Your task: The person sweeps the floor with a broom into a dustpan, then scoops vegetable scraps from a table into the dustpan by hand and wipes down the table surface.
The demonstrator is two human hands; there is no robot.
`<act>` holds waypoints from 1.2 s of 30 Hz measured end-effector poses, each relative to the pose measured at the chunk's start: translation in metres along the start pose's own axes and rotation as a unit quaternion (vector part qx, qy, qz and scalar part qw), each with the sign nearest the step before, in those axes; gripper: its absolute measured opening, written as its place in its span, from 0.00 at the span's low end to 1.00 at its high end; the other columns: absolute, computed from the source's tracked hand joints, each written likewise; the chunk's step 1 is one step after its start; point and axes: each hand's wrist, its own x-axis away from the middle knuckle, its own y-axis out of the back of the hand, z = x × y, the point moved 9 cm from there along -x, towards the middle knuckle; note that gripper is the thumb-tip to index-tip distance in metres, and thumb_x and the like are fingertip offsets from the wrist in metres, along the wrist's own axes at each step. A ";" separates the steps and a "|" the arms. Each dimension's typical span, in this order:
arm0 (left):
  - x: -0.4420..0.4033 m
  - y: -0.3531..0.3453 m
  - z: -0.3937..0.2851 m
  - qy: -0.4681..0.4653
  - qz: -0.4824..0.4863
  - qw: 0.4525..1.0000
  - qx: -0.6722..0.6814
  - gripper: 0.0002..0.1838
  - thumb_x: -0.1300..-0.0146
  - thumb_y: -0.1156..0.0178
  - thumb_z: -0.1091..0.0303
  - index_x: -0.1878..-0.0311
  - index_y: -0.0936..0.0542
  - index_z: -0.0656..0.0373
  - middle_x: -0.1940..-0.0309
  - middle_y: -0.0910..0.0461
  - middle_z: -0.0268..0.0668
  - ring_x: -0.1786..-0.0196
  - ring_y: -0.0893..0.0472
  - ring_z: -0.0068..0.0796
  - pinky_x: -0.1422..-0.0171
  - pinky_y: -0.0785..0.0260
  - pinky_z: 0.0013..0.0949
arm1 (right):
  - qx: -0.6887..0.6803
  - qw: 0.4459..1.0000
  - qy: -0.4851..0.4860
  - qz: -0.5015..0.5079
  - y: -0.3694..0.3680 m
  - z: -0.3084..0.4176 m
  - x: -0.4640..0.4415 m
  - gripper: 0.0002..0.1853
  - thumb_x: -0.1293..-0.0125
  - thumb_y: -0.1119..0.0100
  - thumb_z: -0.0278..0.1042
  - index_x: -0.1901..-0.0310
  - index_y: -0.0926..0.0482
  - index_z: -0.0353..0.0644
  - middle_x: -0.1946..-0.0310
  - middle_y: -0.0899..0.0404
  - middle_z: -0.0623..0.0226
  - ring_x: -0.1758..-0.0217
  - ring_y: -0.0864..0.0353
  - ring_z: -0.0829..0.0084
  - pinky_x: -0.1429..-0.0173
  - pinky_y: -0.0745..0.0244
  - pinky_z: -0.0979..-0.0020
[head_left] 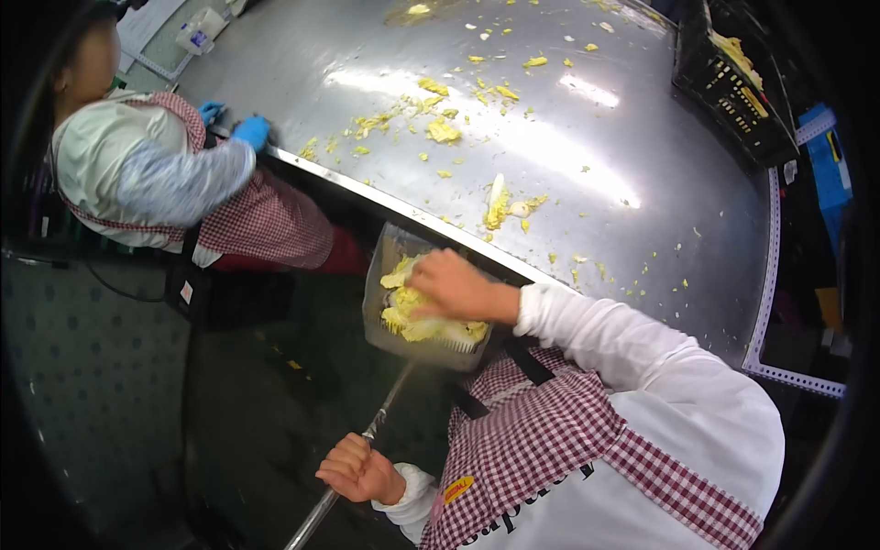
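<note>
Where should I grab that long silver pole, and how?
I'd close a fist around the pole, coming from the apron side, about where the left hand grips it. It's thin and straight, and that spot is clear of the tub, where the right hand is over leaves.

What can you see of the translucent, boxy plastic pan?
The translucent, boxy plastic pan is open, with pale teeth showing near its lower side in view. It is beside the shiny metal table and holds yellow leafy scraps. The right hand reaches inside. The silvery metal pole in the left hand runs toward it; any join is unclear.
</note>
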 end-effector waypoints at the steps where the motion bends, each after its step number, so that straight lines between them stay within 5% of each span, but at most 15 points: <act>1: 0.003 -0.001 -0.001 -0.001 0.006 1.000 0.005 0.24 0.28 0.66 0.58 0.84 0.47 0.51 0.90 0.52 0.26 0.87 0.54 0.18 0.80 0.59 0.24 | -0.002 1.000 0.022 -0.018 -0.009 0.008 0.013 0.13 0.49 0.37 0.36 0.61 0.23 0.44 0.55 0.27 0.57 0.51 0.29 0.59 0.51 0.32 0.62; 5: 0.006 0.003 -0.001 -0.004 0.013 1.000 0.001 0.24 0.28 0.66 0.58 0.84 0.47 0.51 0.90 0.52 0.26 0.87 0.54 0.18 0.80 0.59 0.23 | -0.097 0.991 0.070 -0.067 0.035 -0.009 0.013 0.18 0.52 0.44 0.23 0.55 0.24 0.42 0.46 0.30 0.55 0.42 0.34 0.56 0.42 0.35 0.62; 6: 0.005 0.006 0.000 0.001 0.007 1.000 0.002 0.24 0.28 0.66 0.58 0.83 0.47 0.50 0.90 0.52 0.26 0.87 0.54 0.18 0.80 0.59 0.23 | -0.104 0.992 0.012 -0.070 0.065 -0.023 0.009 0.22 0.55 0.48 0.16 0.55 0.24 0.42 0.47 0.30 0.56 0.43 0.33 0.55 0.42 0.35 0.62; 7: 0.005 0.008 0.001 -0.005 0.009 1.000 0.008 0.24 0.28 0.66 0.58 0.83 0.47 0.50 0.90 0.52 0.26 0.87 0.54 0.18 0.80 0.59 0.23 | -0.053 0.993 -0.002 -0.104 0.082 -0.050 0.011 0.21 0.53 0.46 0.19 0.54 0.25 0.44 0.46 0.30 0.56 0.42 0.34 0.55 0.41 0.36 0.60; 10: 0.005 0.006 -0.001 -0.001 0.001 1.000 -0.002 0.24 0.28 0.66 0.58 0.84 0.47 0.50 0.90 0.52 0.27 0.87 0.54 0.18 0.80 0.59 0.23 | 0.131 0.991 0.014 0.037 0.104 -0.105 0.030 0.21 0.44 0.43 0.38 0.46 0.29 0.50 0.37 0.38 0.60 0.33 0.45 0.51 0.39 0.43 0.53; 13: 0.003 0.004 -0.001 -0.006 -0.003 1.000 -0.009 0.24 0.28 0.67 0.58 0.84 0.48 0.50 0.91 0.53 0.26 0.87 0.54 0.18 0.81 0.58 0.23 | 0.101 0.992 0.065 0.043 0.098 -0.122 0.055 0.17 0.42 0.43 0.41 0.51 0.27 0.49 0.44 0.32 0.59 0.39 0.38 0.54 0.42 0.40 0.55; 16: 0.001 -0.003 -0.003 0.009 -0.008 1.000 -0.018 0.24 0.28 0.67 0.58 0.84 0.47 0.50 0.91 0.53 0.26 0.87 0.54 0.18 0.81 0.57 0.23 | 0.047 0.996 -0.040 0.062 0.094 -0.156 0.048 0.14 0.41 0.45 0.42 0.56 0.26 0.47 0.56 0.28 0.60 0.51 0.32 0.57 0.48 0.38 0.58; 18: 0.002 -0.005 -0.004 0.001 0.002 1.000 -0.021 0.24 0.28 0.66 0.58 0.84 0.47 0.51 0.91 0.53 0.26 0.87 0.54 0.18 0.81 0.57 0.23 | 0.079 0.997 0.004 -0.022 0.109 -0.161 0.014 0.11 0.40 0.46 0.40 0.60 0.26 0.45 0.64 0.29 0.63 0.58 0.33 0.60 0.52 0.37 0.60; 21: -0.001 -0.036 -0.014 0.032 0.013 0.999 0.010 0.23 0.28 0.65 0.57 0.83 0.44 0.51 0.88 0.50 0.27 0.83 0.49 0.21 0.74 0.52 0.30 | 0.098 0.994 0.010 -0.051 0.123 -0.184 -0.043 0.26 0.47 0.40 0.48 0.48 0.28 0.45 0.47 0.34 0.49 0.44 0.37 0.52 0.40 0.42 0.56; 23: 0.001 -0.037 -0.013 0.037 -0.002 0.999 0.000 0.24 0.28 0.65 0.56 0.83 0.44 0.51 0.88 0.50 0.27 0.83 0.49 0.21 0.73 0.51 0.30 | 0.088 0.993 -0.064 -0.043 0.118 -0.228 -0.085 0.39 0.46 0.46 0.61 0.36 0.40 0.47 0.35 0.51 0.44 0.32 0.51 0.47 0.31 0.53 0.53; 26: 0.005 -0.040 -0.013 0.039 -0.017 0.999 -0.005 0.24 0.29 0.66 0.56 0.83 0.44 0.51 0.88 0.49 0.27 0.83 0.48 0.21 0.73 0.51 0.30 | 0.127 0.968 -0.190 -0.100 0.105 -0.284 -0.129 0.38 0.42 0.53 0.65 0.37 0.38 0.46 0.35 0.49 0.44 0.31 0.53 0.46 0.31 0.54 0.53; 28: 0.003 -0.045 -0.012 0.046 -0.020 0.999 -0.014 0.24 0.29 0.66 0.55 0.83 0.43 0.51 0.88 0.49 0.27 0.83 0.48 0.21 0.73 0.51 0.30 | 0.079 0.988 -0.121 -0.050 0.076 -0.291 -0.154 0.34 0.38 0.59 0.63 0.40 0.34 0.44 0.37 0.41 0.48 0.32 0.49 0.48 0.32 0.52 0.54; 30: 0.004 -0.047 -0.010 0.044 -0.027 0.998 -0.021 0.24 0.29 0.66 0.54 0.83 0.43 0.51 0.88 0.49 0.27 0.83 0.48 0.21 0.73 0.51 0.30 | -0.160 0.973 -0.127 0.107 0.062 -0.271 -0.166 0.29 0.34 0.61 0.57 0.43 0.30 0.42 0.37 0.40 0.53 0.32 0.47 0.54 0.32 0.50 0.57; 32: 0.006 -0.050 -0.009 0.046 -0.030 0.998 -0.033 0.24 0.29 0.66 0.54 0.83 0.43 0.51 0.88 0.49 0.27 0.83 0.48 0.21 0.73 0.51 0.30 | -0.001 0.993 0.092 0.068 0.056 -0.218 -0.147 0.26 0.33 0.61 0.53 0.45 0.28 0.40 0.37 0.39 0.51 0.32 0.45 0.55 0.30 0.52 0.59; 36: 0.000 -0.058 -0.008 0.058 -0.048 0.997 -0.024 0.24 0.28 0.66 0.55 0.83 0.43 0.52 0.88 0.50 0.28 0.83 0.49 0.22 0.73 0.52 0.30 | -0.115 0.959 0.141 0.218 0.054 -0.172 -0.071 0.31 0.35 0.62 0.62 0.45 0.28 0.43 0.36 0.42 0.54 0.30 0.48 0.57 0.28 0.58 0.57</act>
